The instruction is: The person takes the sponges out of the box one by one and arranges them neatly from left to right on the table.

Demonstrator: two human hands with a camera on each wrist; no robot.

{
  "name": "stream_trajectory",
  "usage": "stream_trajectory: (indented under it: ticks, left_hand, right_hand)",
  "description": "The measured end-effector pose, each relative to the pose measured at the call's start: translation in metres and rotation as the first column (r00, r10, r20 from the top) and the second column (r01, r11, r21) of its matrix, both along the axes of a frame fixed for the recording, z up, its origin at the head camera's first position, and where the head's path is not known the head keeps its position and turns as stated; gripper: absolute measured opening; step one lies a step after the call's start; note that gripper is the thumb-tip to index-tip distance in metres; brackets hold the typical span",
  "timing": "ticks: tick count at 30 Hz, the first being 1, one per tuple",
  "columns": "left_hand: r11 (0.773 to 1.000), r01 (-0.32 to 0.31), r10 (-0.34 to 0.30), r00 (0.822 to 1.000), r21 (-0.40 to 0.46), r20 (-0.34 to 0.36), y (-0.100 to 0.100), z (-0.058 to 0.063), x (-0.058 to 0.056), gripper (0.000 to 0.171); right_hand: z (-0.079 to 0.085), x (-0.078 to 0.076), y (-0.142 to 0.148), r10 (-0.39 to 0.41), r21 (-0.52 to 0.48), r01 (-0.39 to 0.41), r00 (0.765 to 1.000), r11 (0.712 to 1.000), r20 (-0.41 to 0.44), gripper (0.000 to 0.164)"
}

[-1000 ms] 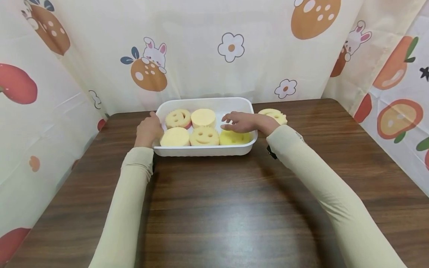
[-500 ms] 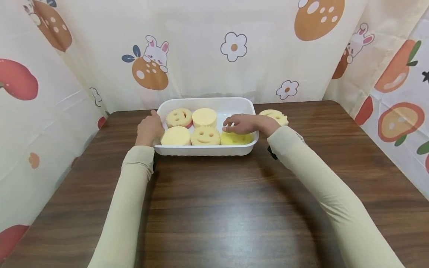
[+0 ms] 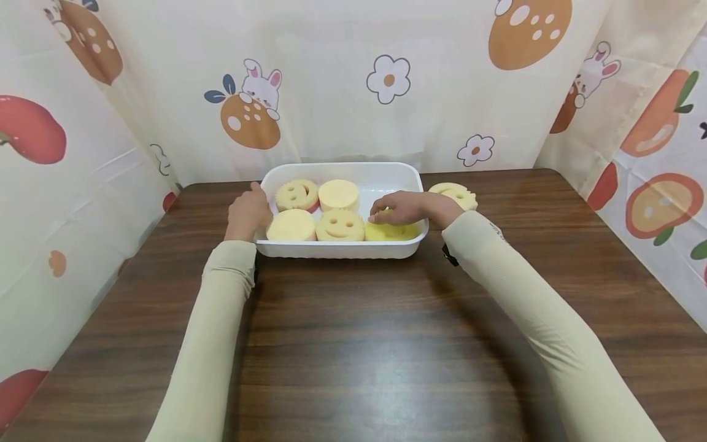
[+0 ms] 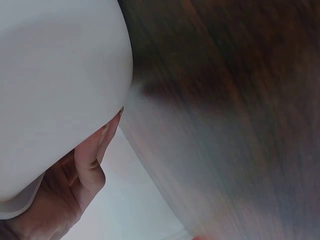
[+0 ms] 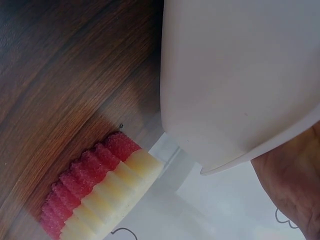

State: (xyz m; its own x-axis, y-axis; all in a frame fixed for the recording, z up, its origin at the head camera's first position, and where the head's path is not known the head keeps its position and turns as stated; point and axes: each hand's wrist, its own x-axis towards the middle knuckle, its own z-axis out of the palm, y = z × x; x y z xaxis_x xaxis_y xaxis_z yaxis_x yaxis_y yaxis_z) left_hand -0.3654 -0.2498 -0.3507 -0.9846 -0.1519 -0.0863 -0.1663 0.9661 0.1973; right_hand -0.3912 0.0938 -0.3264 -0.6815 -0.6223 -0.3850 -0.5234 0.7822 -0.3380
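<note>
A white tray (image 3: 342, 248) holds several round yellow sponges, some with cut-out smiley faces. My left hand (image 3: 248, 212) grips the tray's left wall; in the left wrist view its bent fingers (image 4: 90, 160) lie against the outside. My right hand (image 3: 403, 207) reaches over the right wall into the tray, fingers bent down round a brighter yellow sponge (image 3: 400, 232) in the front right corner. That hand partly covers it, and its fingertips are hard to make out. Beside it sits a smiley-face sponge (image 3: 339, 226), with a plain round sponge (image 3: 291, 226) at front left.
Outside the tray, to its right, a smiley-face sponge (image 3: 455, 193) with a red lower layer lies on the dark wooden table (image 3: 353, 344). A winking sponge (image 3: 296, 195) and a plain one (image 3: 339, 195) fill the tray's back left. A printed curtain (image 3: 331, 80) stands behind.
My right hand has lowered slightly onto the bright yellow sponge, and its fingers have bent inward. The left hand stays on the tray's left wall. The head view has shifted a little.
</note>
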Motion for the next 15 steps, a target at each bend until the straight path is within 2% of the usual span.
stream_trajectory:
  ticks: [8,15]
  left_hand:
    - [1.000,-0.016,0.016,1.000,-0.001,0.006,0.0017,0.0002,0.0005,0.073]
    - [1.000,-0.003,0.003,1.000,-0.006,0.005,0.0021,0.0010,0.0016,0.073]
  right_hand:
    - [0.0008,0.0014,0.0004,0.010,-0.011,-0.010,1.000,1.000,-0.002,0.041]
    - [0.0007,0.0017,0.0005,0.013,-0.020,-0.013,1.000,1.000,-0.011,0.039]
